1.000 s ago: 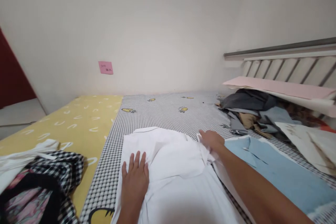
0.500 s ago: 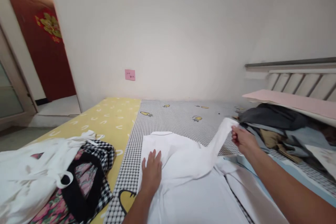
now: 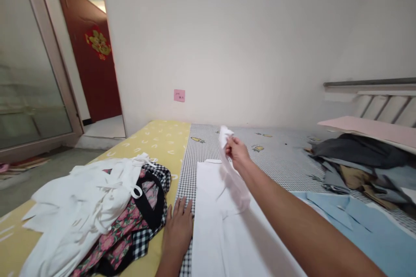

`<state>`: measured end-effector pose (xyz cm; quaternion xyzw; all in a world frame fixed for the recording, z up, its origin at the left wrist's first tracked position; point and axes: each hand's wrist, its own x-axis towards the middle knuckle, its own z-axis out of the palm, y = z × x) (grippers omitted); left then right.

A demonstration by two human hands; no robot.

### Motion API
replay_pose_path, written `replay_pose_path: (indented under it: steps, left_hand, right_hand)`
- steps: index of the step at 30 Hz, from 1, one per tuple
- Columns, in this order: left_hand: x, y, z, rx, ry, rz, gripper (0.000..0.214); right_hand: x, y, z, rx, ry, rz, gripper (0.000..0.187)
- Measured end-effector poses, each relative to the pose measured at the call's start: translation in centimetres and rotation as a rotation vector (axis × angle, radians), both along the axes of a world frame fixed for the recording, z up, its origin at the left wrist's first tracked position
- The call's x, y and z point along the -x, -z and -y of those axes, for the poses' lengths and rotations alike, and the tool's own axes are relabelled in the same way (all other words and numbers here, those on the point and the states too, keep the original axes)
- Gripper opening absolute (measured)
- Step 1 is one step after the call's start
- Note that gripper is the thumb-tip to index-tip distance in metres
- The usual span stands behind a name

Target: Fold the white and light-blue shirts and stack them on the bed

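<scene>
A white shirt [image 3: 211,207] lies spread on the checked bedsheet in front of me. My right hand [image 3: 236,150] pinches the end of its sleeve [image 3: 227,169] and holds it up over the shirt, the sleeve hanging down from my fingers. My left hand [image 3: 179,221] lies flat with fingers stretched, on the sheet just left of the shirt's edge. Part of the shirt's right side is hidden behind my right forearm.
To the left is a heap of clothes with a white garment [image 3: 94,199] on floral and checked cloth [image 3: 112,242]. At right lie a folded light-blue shirt [image 3: 364,225], a pile of dark clothes [image 3: 351,151] and a pink board [image 3: 367,129]. A wall [image 3: 247,52] stands behind the bed.
My right hand has carried the sleeve leftward across the shirt. My left hand has moved off the shirt onto the sheet beside it. The view has turned left, and the light-blue shirt shows more.
</scene>
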<state>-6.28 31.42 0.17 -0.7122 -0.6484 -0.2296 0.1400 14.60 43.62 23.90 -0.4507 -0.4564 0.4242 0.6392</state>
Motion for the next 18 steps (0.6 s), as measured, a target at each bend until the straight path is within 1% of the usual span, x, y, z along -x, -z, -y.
replay_pose_path:
  steps: [2, 3, 4, 6, 8, 10, 14, 18]
  left_hand:
    - [-0.2, 0.2, -0.2, -0.022, -0.02, 0.006, 0.046]
    - [-0.3, 0.2, -0.3, -0.033, -0.018, 0.012, 0.046]
    - [-0.3, 0.2, -0.4, -0.043, -0.017, 0.018, 0.045]
    - [-0.4, 0.2, -0.5, -0.059, -0.022, 0.029, 0.044]
    - [-0.5, 0.1, -0.4, -0.063, -0.043, 0.034, 0.043]
    - [-0.6, -0.1, -0.2, -0.061, -0.059, 0.036, 0.042]
    - [-0.7, -0.5, 0.0, -0.067, -0.044, 0.038, 0.042]
    - [-0.5, -0.6, 0.0, -0.066, -0.057, -0.004, 0.042]
  right_hand:
    - [2.7, 1.5, 0.1, 0.024, -0.036, -0.024, 0.038]
    - [3.4, 2.2, 0.2, 0.037, -0.046, -0.04, 0.038]
    - [3.8, 2.9, 0.4, 0.053, -0.055, -0.049, 0.039]
    - [3.5, 4.3, 0.9, 0.093, -0.061, -0.058, 0.04]
    - [2.1, 5.7, 1.7, 0.142, -0.059, -0.055, 0.039]
    - [0.0, 7.2, 2.6, 0.197, -0.048, -0.038, 0.039]
    - [-4.3, 9.9, 4.3, 0.297, 0.026, 0.013, 0.036]
    - [-7.4, 12.4, 5.5, 0.458, 0.069, 0.134, 0.028]
